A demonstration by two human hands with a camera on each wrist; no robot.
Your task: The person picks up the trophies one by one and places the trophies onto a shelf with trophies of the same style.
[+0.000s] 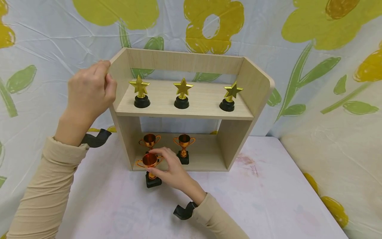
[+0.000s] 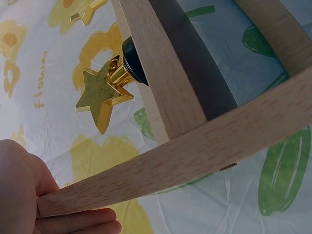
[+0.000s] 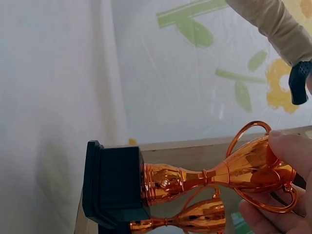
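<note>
My right hand point(image 1: 171, 169) pinches a bronze trophy cup point(image 1: 150, 160) with a black base by its bowl, just in front of the shelf's lower left. In the right wrist view the held trophy cup point(image 3: 243, 170) shows both handles and its square base. My left hand point(image 1: 91, 86) grips the top of the left side panel point(image 2: 161, 165) of a small wooden shelf point(image 1: 185, 116), thumb and fingers on either side. Behind the held cup, a second trophy cup point(image 1: 150, 140) stands on the lower shelf, partly hidden. A third trophy cup point(image 1: 184, 142) stands to its right.
Three gold star trophies stand on the upper shelf: a left one point(image 1: 139, 91), a middle one point(image 1: 182, 93) and a right one point(image 1: 230, 96). The shelf stands on a white cloth-covered table point(image 1: 268, 199), before a flower-printed curtain point(image 1: 170, 30).
</note>
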